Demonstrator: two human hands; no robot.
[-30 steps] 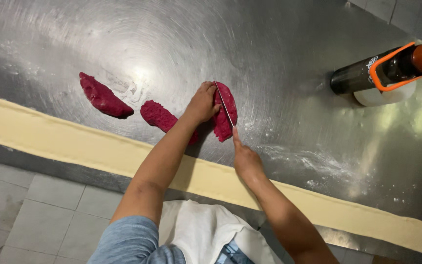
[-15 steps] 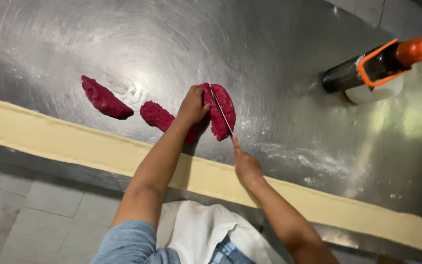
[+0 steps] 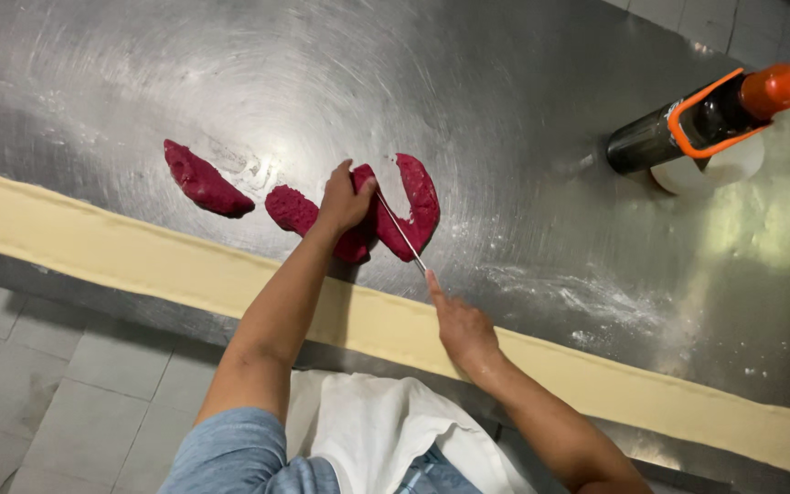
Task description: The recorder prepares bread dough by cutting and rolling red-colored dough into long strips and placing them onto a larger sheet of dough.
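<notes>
Steel tabletop [image 3: 523, 119], dusted with flour, carried a long pale dough strip [image 3: 139, 261] along its near edge. Reaching over that strip, the right hand [image 3: 464, 331] was closed around a knife [image 3: 401, 232], forefinger laid along it, blade in the magenta dough [image 3: 395, 215]. Just beyond the strip, the left hand [image 3: 344, 199] pressed down on that dough, arm extended. Left of it lay a separate magenta piece [image 3: 205, 180]. Far beyond the strip, a dark bottle with orange cap [image 3: 701, 119] lay tilted.
</notes>
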